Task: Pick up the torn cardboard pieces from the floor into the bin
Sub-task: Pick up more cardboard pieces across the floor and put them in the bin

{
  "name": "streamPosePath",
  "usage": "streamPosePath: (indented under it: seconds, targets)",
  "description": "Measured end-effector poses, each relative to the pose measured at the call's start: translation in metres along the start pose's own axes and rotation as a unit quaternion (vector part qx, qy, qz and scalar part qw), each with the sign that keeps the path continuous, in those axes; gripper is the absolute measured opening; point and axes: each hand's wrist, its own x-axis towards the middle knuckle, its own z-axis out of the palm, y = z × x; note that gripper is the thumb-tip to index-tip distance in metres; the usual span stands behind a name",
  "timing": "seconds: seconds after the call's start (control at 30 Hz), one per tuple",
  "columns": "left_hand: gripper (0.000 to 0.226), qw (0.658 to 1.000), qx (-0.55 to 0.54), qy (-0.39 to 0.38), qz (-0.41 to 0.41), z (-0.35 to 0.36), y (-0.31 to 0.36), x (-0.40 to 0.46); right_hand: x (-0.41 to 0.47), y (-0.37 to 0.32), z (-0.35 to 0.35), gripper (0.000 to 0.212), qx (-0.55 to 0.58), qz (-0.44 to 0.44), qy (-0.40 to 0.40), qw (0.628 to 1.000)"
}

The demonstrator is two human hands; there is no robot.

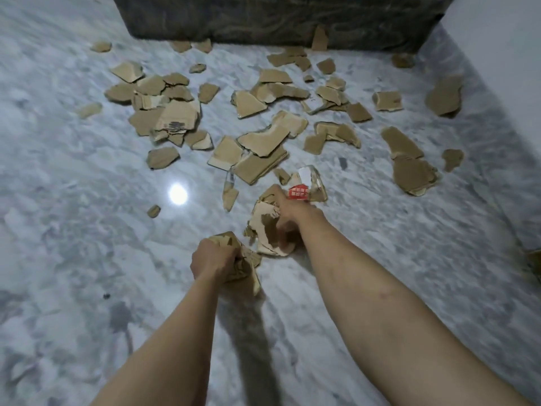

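A: Where is the cardboard?

B: Torn brown pieces (257, 142) lie scattered over the marble floor (73, 142), most of them in a loose spread in front of the hands. I cannot count them exactly; there are dozens, many overlapping.

A: And the hands?

B: Two, both low over the floor. The left hand (212, 259) has its fingers curled round a crumpled wad (246, 263). The right hand (288, 213) grips a bigger torn bunch (265, 227) near the left hand's wad; its fingers are hidden behind the cardboard.

A: Anything close to them?

B: Just beyond the right hand lies a scrap with a red label (298, 191) and clear tape or film. The print is too blurred to read.

A: What surrounds the spread?

B: A dark patterned block (278, 19), perhaps furniture, runs across the top, cut off by the frame; one piece (319, 38) leans against it. A white wall (503, 54) closes the right side. One bright lamp reflection (178, 194) shines on the floor left of the hands. At the right edge a brownish thing (535, 262) is cut off; I cannot tell what it is.
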Motion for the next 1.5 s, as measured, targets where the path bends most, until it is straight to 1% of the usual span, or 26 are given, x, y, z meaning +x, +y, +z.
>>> streamPosePath:
  seconds: [0.03, 0.13, 0.17, 0.27, 0.33, 0.43, 0.47, 0.57, 0.6, 0.63, 0.7, 0.73, 0.8, 0.87, 0.93, 1.0, 1.03, 1.07, 1.1, 1.13, 1.17, 1.23, 1.27, 1.3, 1.37, 1.5]
  targets:
    - [0.037, 1.0, -0.001, -0.006, 0.003, 0.0, 0.0, 0.004, 0.008, -0.004, -0.003, 0.089, -0.022, 0.015, 0.001, 1.0]
    - [0.038, 0.999, 0.012, -0.034, 0.014, 0.003, 0.002, 0.017, 0.023, -0.017, -0.003, 0.101, -0.106, 0.044, -0.031, 0.993]
    - [0.042, 0.999, 0.018, -0.041, 0.021, 0.002, 0.004, 0.019, 0.024, -0.022, -0.002, 0.1, -0.116, 0.046, -0.034, 0.992]
    - [0.054, 0.998, 0.024, -0.051, 0.039, 0.001, 0.009, 0.02, 0.021, -0.032, 0.0, 0.087, -0.126, 0.015, -0.024, 0.992]
    - [0.051, 0.997, 0.023, -0.064, 0.045, -0.002, 0.009, 0.019, 0.016, -0.032, 0.003, 0.081, -0.14, -0.015, -0.013, 0.99]
    - [0.042, 0.995, -0.006, -0.097, 0.023, -0.008, 0.003, 0.018, 0.004, -0.032, 0.01, 0.083, -0.123, -0.03, 0.005, 0.992]
    - [0.039, 0.994, -0.012, -0.105, 0.02, -0.01, 0.002, 0.017, 0.0, -0.032, 0.012, 0.08, -0.115, -0.029, 0.012, 0.993]
    - [0.025, 0.993, -0.018, -0.114, 0.021, -0.017, 0.005, 0.018, -0.006, -0.033, 0.013, 0.055, -0.094, -0.023, 0.025, 0.995]
    - [0.023, 0.993, -0.02, -0.114, 0.019, -0.019, 0.009, 0.017, -0.008, -0.029, 0.012, 0.05, -0.068, -0.008, 0.017, 0.998]
    - [0.023, 0.993, -0.029, -0.115, 0.014, -0.02, 0.014, 0.018, -0.01, -0.022, 0.01, 0.05, -0.022, 0.012, 0.01, 1.0]
    - [0.033, 0.992, -0.057, -0.109, 0.005, -0.021, 0.031, 0.022, -0.013, -0.004, 0.0, 0.06, 0.121, 0.059, 0.006, 0.991]
    - [0.037, 0.992, -0.066, -0.104, 0.008, -0.021, 0.041, 0.027, -0.013, 0.007, -0.007, 0.064, 0.202, 0.076, 0.015, 0.976]
    - [0.043, 0.992, -0.08, -0.097, 0.03, -0.021, 0.065, 0.039, -0.009, 0.033, -0.028, 0.066, 0.342, 0.105, 0.052, 0.933]
    - [0.06, 0.992, -0.099, -0.082, 0.023, -0.025, 0.085, 0.048, -0.001, 0.054, -0.052, 0.067, 0.446, 0.132, 0.079, 0.882]
    - [0.078, 0.993, -0.096, -0.067, 0.005, -0.025, 0.093, 0.065, 0.006, 0.064, -0.072, 0.081, 0.488, 0.148, 0.057, 0.858]
    - [0.083, 0.994, -0.088, -0.059, 0.014, -0.019, 0.105, 0.087, 0.016, 0.059, -0.087, 0.105, 0.514, 0.149, 0.024, 0.844]
    - [0.085, 0.995, -0.082, -0.055, 0.026, -0.019, 0.122, 0.092, 0.026, 0.054, -0.088, 0.121, 0.523, 0.146, 0.015, 0.84]
    - [0.086, 0.995, -0.072, -0.056, 0.041, -0.017, 0.141, 0.096, 0.038, 0.049, -0.086, 0.136, 0.528, 0.148, 0.006, 0.837]
    - [0.087, 0.995, -0.056, -0.062, 0.061, -0.016, 0.164, 0.093, 0.052, 0.044, -0.081, 0.146, 0.522, 0.155, 0.006, 0.839]
    - [0.084, 0.994, -0.034, -0.067, 0.081, -0.012, 0.183, 0.09, 0.067, 0.04, -0.074, 0.147, 0.498, 0.161, 0.019, 0.852]
    - [0.078, 0.992, -0.006, -0.074, 0.098, -0.005, 0.197, 0.089, 0.076, 0.037, -0.066, 0.135, 0.448, 0.172, 0.044, 0.876]
    - [0.059, 0.988, 0.069, -0.077, 0.118, 0.012, 0.208, 0.094, 0.083, 0.034, -0.051, 0.097, 0.307, 0.203, 0.126, 0.921]
    - [0.051, 0.984, 0.102, -0.072, 0.125, 0.019, 0.209, 0.096, 0.082, 0.032, -0.05, 0.084, 0.261, 0.211, 0.148, 0.93]
    - [0.048, 0.982, 0.126, -0.068, 0.126, 0.025, 0.208, 0.098, 0.078, 0.029, -0.052, 0.075, 0.246, 0.219, 0.152, 0.932]
    - [0.052, 0.978, 0.156, -0.059, 0.128, 0.033, 0.206, 0.097, 0.075, 0.028, -0.053, 0.068, 0.236, 0.223, 0.155, 0.933]
    - [0.066, 0.97, 0.182, -0.042, 0.152, 0.038, 0.204, 0.097, 0.071, 0.022, -0.054, 0.054, 0.232, 0.192, 0.176, 0.937]
